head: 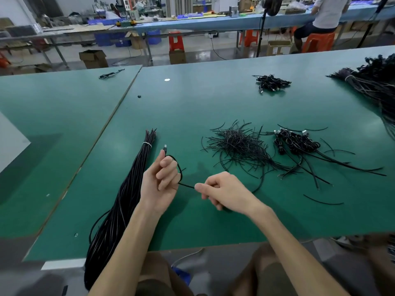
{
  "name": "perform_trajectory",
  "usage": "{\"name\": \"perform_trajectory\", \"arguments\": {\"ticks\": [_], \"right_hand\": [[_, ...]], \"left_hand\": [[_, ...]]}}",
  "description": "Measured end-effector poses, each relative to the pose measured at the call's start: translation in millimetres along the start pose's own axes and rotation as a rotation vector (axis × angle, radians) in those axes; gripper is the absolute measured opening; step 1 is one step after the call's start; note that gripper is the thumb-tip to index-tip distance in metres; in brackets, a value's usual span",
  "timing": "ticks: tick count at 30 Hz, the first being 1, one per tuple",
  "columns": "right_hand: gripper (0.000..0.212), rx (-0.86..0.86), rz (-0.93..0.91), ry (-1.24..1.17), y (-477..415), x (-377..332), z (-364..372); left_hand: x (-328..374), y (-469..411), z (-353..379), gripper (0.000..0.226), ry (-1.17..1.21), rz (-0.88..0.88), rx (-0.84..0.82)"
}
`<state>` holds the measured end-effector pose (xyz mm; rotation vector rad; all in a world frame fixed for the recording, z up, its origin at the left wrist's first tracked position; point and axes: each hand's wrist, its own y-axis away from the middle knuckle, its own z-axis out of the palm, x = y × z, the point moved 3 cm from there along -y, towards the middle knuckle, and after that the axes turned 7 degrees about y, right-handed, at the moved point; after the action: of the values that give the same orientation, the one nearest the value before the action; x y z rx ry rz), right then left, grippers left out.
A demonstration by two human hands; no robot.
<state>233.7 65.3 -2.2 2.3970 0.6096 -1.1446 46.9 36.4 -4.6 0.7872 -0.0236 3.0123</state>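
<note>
- Above the near part of the green table [192, 103], a thin black cable [180, 170] is held between both hands, clear of the tabletop.
- Its metal plug [165, 147] sticks up just past the left fingertips, and from there the cable loops round the outside of the curled fingers and runs across a short gap to the other hand.
- The left hand [160, 180] is turned palm up with its fingers folded in, gripping the cable near the plug end.
- The right hand [224, 191] lies knuckles up and pinches the cable between thumb and forefinger, the other fingers tucked under. Where the cable goes beyond that pinch is hidden.
- Just to the left of the hands lies a long bundle of black cables [128, 189], bound near its far end by a white tie [147, 144] and hanging off the near edge of the table.
- Beyond the right hand is a loose heap of short black wire pieces [237, 144].
- Beside that heap, further right, is a pile of coiled cables [297, 142] with plugs showing.
- A second, smaller pile of coiled cables [271, 82] lies well back on the table.
- A large dark bundle [376, 82] fills the far right corner.
- One coiled cable [110, 74] lies alone on the adjoining table to the left.
- At a bench in the background a person [327, 13] sits on an orange stool [318, 41].
</note>
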Motion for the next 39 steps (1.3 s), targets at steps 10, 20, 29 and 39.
{"name": "perform_trajectory", "arguments": {"ticks": [10,20,29,39], "right_hand": [[0.024,0.115,0.124,-0.228,-14.3,-22.8,-43.9],[0.011,0.108,0.003,-0.561,9.4,-30.9,-6.1],[0.037,-0.042,0.002,-0.320,4.2,-11.1,30.3],[0.027,-0.313,0.231,-0.500,2.4,7.9,-30.1]], "left_hand": [[-37.0,-1.5,4.6,0.040,-1.247,0.251,-0.077],[-30.8,0.5,1.9,0.046,-1.242,0.330,0.100],[-9.2,3.9,-1.7,0.046,-0.146,0.125,0.176],[-15.2,7.0,-1.1,0.050,-0.520,0.051,0.097]]}}
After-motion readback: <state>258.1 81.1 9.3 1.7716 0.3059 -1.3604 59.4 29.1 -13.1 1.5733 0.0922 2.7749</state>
